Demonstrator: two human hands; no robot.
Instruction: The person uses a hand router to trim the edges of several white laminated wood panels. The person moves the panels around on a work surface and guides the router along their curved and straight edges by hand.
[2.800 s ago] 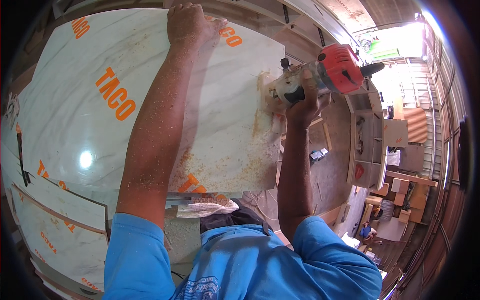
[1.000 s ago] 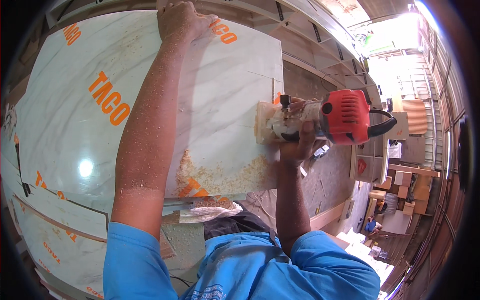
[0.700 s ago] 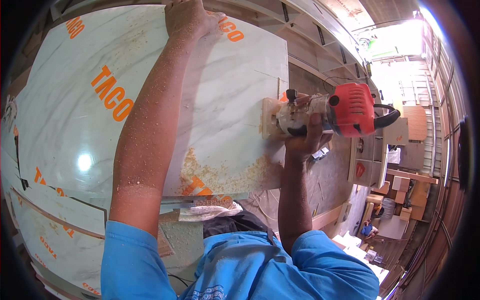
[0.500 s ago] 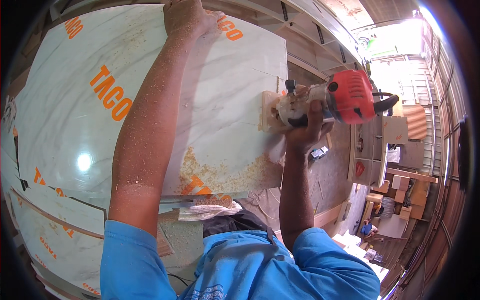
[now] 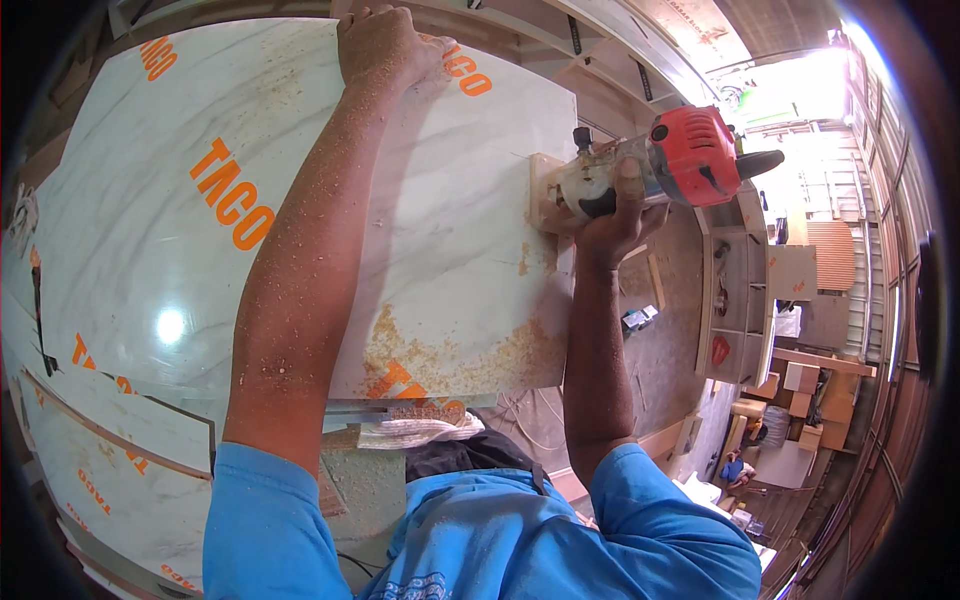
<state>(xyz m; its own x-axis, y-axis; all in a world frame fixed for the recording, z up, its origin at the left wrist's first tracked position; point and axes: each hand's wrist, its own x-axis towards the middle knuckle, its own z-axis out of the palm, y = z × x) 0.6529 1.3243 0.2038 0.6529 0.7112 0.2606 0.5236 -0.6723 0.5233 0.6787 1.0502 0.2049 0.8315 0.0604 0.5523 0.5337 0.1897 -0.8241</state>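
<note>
A white marble-patterned panel (image 5: pixel 480 200) with orange lettering lies in front of me. At its far edge is my left hand (image 5: pixel 385 50), its fingers curled over the edge and its thumb on the top face. My right hand (image 5: pixel 615 225) is closed around a trim router (image 5: pixel 697 157) with a red motor housing and a clear guard. The router lies on its side at the panel's right edge, its pale square base (image 5: pixel 543 195) over the edge. The cutter is hidden. Sawdust (image 5: pixel 430 345) is scattered over the near right part of the panel and on my left forearm.
A folded white cloth (image 5: pixel 420 430) lies by the panel's near edge. More lettered panels (image 5: pixel 75 460) sit at the near left. Cabinet frames (image 5: pixel 620 60) stand beyond the panel, a shelf unit (image 5: pixel 735 290) to the right. Far right, a person (image 5: pixel 735 468) is near stacked boards.
My right hand has moved the router away from me along the panel's right edge, tilting its motor end. My left hand keeps its place on the far edge.
</note>
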